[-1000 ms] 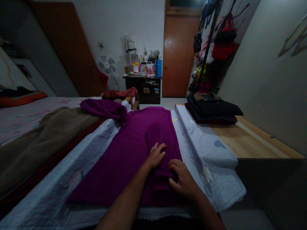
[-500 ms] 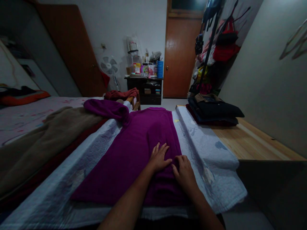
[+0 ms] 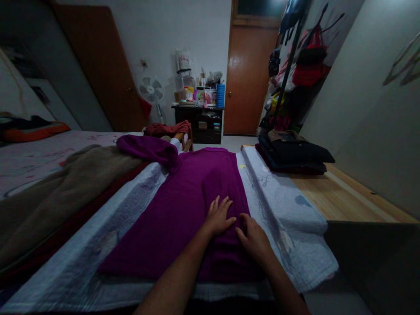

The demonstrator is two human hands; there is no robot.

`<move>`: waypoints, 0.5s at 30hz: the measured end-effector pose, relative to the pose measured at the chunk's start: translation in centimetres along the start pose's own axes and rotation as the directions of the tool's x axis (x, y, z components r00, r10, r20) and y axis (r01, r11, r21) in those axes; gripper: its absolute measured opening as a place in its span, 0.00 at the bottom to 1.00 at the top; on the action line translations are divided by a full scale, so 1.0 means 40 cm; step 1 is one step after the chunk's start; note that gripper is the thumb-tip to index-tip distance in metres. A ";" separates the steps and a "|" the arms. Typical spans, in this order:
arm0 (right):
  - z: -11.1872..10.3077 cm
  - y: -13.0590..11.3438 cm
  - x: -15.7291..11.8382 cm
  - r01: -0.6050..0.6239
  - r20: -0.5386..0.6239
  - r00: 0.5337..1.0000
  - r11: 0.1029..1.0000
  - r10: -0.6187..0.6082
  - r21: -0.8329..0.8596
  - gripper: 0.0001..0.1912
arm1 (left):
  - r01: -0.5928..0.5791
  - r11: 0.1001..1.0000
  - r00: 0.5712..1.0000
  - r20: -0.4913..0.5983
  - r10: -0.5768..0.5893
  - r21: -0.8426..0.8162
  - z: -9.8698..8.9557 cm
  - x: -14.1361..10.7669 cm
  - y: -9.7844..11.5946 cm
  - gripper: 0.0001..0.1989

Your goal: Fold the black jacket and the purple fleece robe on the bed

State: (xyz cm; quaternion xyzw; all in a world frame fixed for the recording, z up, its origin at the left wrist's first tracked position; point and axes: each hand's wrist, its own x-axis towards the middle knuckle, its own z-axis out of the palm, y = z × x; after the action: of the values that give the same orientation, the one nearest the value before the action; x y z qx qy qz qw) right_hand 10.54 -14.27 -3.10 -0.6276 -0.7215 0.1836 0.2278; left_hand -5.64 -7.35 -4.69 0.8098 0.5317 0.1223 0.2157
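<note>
A purple long-sleeved top (image 3: 170,210) lies spread on the pale blue quilted cover. One sleeve reaches out to the left over a brown garment; a folded layer runs along the top's right side. My left hand (image 3: 220,215) rests flat on that layer with its fingers spread, holding nothing. Just to its right, my right hand (image 3: 252,234) touches the top's right edge, fingers bent and thumb apart from them. No cloth shows gripped between the thumb and fingers.
Brown (image 3: 95,170) and dark red garments lie at the left. Folded dark clothes (image 3: 295,151) are stacked at the right, by a wooden board (image 3: 348,192). Farther back stand a fan (image 3: 151,89), a black cabinet (image 3: 180,114) and a door (image 3: 246,78).
The fingers of my right hand have shifted slightly, with the index finger more apart from the others. My left hand and the purple top look almost the same.
</note>
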 end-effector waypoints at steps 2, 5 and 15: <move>0.000 -0.002 0.002 -0.014 -0.027 1.000 1.000 0.015 0.014 0.21 | 0.001 1.000 1.000 0.003 -0.001 0.015 0.001 0.000 -0.001 0.36; -0.002 -0.002 0.009 -0.052 -0.016 0.998 0.995 0.053 0.080 0.20 | -0.001 1.000 1.000 0.000 0.001 0.031 0.003 0.001 -0.001 0.36; -0.024 -0.004 0.011 -0.038 0.093 0.995 0.992 0.027 0.117 0.21 | 0.006 0.999 1.000 0.011 -0.006 0.039 -0.010 -0.006 0.009 0.37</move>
State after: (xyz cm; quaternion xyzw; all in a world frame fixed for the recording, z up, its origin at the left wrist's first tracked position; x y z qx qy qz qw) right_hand 10.88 -13.90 -2.17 -0.6157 -0.7086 0.2582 0.2283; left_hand -5.62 -7.59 -4.16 0.8129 0.5351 0.1070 0.2034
